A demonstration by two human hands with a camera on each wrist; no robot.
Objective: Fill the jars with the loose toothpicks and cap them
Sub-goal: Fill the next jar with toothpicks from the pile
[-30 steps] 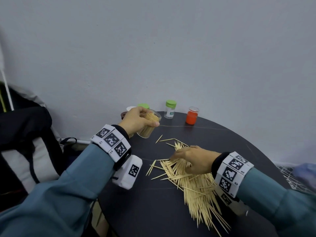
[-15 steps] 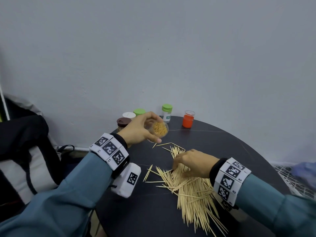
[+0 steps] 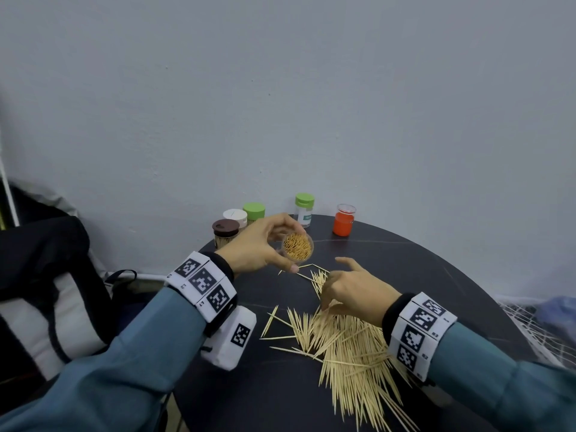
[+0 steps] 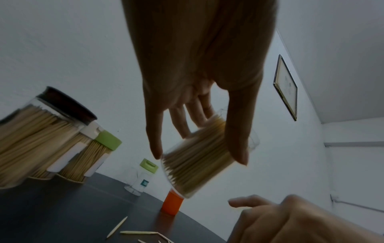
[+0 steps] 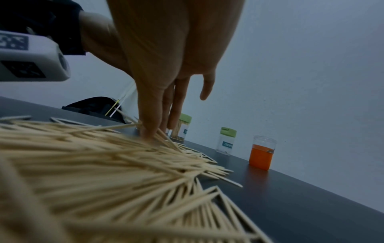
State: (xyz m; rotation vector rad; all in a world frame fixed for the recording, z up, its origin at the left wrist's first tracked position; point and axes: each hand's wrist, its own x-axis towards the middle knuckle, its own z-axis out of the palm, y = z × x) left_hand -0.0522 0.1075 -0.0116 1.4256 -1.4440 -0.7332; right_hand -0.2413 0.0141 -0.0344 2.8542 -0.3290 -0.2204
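My left hand (image 3: 265,244) grips a clear open jar (image 3: 297,246) packed with toothpicks, held above the table and tipped so its mouth faces me. In the left wrist view the thumb and fingers (image 4: 239,144) wrap the jar (image 4: 199,161). A big pile of loose toothpicks (image 3: 352,347) lies on the black round table (image 3: 436,275). My right hand (image 3: 352,291) rests on the pile's far end, with straight fingertips (image 5: 149,129) pressing down on the toothpicks (image 5: 104,164) and one finger lifted clear. I see nothing pinched in it.
At the table's back stand a brown-lidded jar (image 3: 225,232), a white-lidded jar (image 3: 235,216) and a green-lidded jar (image 3: 254,211), all with toothpicks, then a small green-capped clear jar (image 3: 304,210) and an orange jar (image 3: 343,220). A black bag (image 3: 40,260) sits left.
My left hand has lifted the jar off the table and tipped its mouth toward me. The right hand has slid along the pile toward its far end, fingers straighter.
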